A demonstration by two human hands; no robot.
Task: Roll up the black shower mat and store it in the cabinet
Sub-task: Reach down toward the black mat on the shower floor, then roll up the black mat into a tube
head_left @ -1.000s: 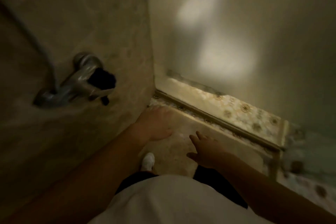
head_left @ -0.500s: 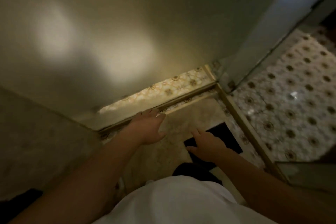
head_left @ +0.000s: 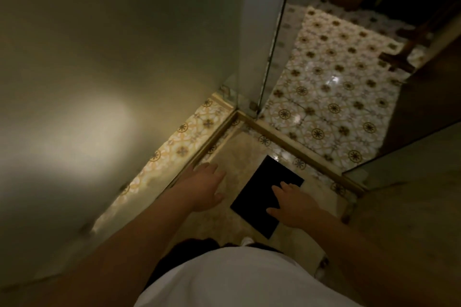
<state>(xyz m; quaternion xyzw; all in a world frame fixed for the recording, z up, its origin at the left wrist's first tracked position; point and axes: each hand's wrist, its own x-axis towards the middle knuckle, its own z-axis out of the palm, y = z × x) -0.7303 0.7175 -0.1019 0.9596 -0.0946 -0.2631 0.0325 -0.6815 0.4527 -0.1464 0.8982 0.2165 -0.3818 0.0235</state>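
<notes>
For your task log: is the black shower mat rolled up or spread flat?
Spread flat: the black rectangular shower mat lies unrolled on the beige shower floor, no curl visible.

Black shower mat (head_left: 264,194) flat on shower floor (head_left: 239,147); both hands spread, empty, above it.

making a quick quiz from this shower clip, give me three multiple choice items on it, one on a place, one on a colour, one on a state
1. Where does the mat lie?
A. on the shower floor near the threshold corner
B. hung on the wall
C. on the patterned tiles outside

2. What colour is the mat?
A. white
B. black
C. yellow

3. What state is the mat in?
A. rolled up
B. flat, unrolled
C. folded in half

Answers:
1. A, it lies on the beige floor inside the threshold.
2. B, it shows as a solid black square.
3. B, it lies flat, and the left hand and right hand are open, gripping nothing.
</notes>
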